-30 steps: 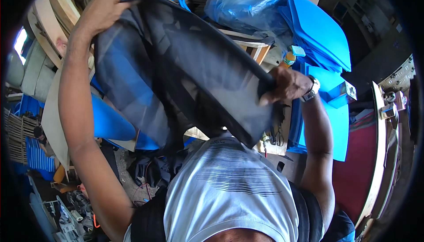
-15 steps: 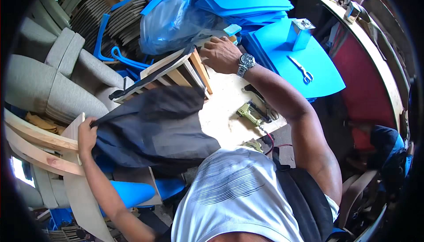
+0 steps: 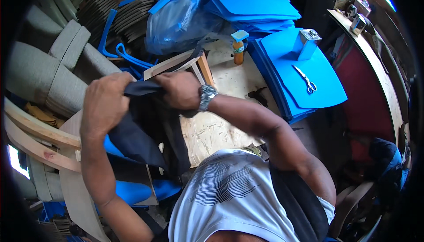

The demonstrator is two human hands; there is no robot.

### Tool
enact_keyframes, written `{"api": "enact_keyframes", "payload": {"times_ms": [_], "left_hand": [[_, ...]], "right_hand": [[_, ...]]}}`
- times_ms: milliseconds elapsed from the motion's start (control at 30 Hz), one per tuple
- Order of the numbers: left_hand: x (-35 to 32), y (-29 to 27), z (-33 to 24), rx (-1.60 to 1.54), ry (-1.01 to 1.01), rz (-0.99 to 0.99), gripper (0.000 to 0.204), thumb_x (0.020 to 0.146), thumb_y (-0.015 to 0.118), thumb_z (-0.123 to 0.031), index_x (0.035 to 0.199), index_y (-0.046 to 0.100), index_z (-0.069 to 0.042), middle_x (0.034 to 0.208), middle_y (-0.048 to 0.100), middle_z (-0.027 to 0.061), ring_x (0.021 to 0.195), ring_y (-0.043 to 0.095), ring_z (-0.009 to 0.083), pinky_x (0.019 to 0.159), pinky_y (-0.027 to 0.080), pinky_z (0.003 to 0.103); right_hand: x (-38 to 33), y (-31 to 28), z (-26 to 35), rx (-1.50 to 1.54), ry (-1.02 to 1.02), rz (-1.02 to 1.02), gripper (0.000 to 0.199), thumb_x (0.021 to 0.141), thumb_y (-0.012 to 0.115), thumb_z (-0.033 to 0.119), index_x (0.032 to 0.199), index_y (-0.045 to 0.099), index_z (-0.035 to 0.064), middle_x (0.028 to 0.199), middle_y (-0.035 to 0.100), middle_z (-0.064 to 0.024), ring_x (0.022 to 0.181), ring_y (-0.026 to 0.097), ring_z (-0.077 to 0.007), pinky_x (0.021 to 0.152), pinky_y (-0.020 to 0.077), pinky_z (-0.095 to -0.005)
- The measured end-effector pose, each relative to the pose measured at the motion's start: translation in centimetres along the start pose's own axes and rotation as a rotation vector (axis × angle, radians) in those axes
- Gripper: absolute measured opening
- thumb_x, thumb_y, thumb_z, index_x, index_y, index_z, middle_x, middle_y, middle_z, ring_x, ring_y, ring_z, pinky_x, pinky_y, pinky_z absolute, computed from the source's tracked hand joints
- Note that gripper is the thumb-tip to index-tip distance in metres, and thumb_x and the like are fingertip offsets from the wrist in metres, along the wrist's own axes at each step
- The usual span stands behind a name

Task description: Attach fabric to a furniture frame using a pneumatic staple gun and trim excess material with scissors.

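My left hand (image 3: 105, 103) is closed on one end of a black fabric sheet (image 3: 139, 134). A short way to its right, my right hand (image 3: 183, 91), with a metal watch on the wrist, grips the same upper edge. Between the two fists the edge is bunched, and the rest hangs down in loose folds. Behind the hands lies a wooden frame (image 3: 206, 71) with black strips along its edges, partly hidden by my right hand. It rests on a light wooden worktable (image 3: 212, 136).
A bottle with orange contents (image 3: 238, 53) stands at the table's back. Stacked blue foam sheets (image 3: 282, 74) on the right carry scissors (image 3: 305, 79) and a metal tin (image 3: 308, 43). Grey upholstered pieces (image 3: 33, 74) and curved wooden parts (image 3: 39, 149) crowd the left.
My right hand has come left and down from the frame onto the fabric. The left hand rose and moved right, lifting and bunching the sheet. The staple gun seen earlier is now hidden.
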State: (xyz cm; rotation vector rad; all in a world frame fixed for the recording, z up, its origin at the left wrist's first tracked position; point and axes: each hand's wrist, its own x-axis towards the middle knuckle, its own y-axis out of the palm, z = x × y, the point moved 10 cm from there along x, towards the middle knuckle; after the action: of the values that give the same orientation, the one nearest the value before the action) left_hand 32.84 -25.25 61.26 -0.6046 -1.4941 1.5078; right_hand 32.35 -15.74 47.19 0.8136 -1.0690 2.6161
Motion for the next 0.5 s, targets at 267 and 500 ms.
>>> {"api": "enact_keyframes", "payload": {"times_ms": [267,500], "left_hand": [[-7.3,-0.8,19.7,-0.136,-0.428,0.021,0.021,0.085,0.057,-0.004,0.104,0.065,0.001,0.087,0.066,0.0253,0.084,0.066,0.0401,0.078,0.05,0.042],[-4.1,3.1,12.9,-0.596,-0.136,-0.18,0.079,0.075,0.084,-0.017,0.141,0.044,0.0,0.136,0.056,0.0215,0.123,0.055,0.0293,0.104,0.043,0.038]], "right_hand": [[-0.1,-11.6,-10.2,-0.154,0.015,-0.023,0.031,0.073,0.065,0.0,0.104,0.068,0.005,0.091,0.068,-0.0204,0.088,0.069,-0.0337,0.077,0.0533,-0.0399],[9.1,-10.2,1.1,-0.323,-0.214,0.06,0.034,0.078,0.071,0.013,0.111,0.07,0.0048,0.098,0.071,-0.0188,0.09,0.069,-0.0343,0.081,0.0551,-0.0408]]}}
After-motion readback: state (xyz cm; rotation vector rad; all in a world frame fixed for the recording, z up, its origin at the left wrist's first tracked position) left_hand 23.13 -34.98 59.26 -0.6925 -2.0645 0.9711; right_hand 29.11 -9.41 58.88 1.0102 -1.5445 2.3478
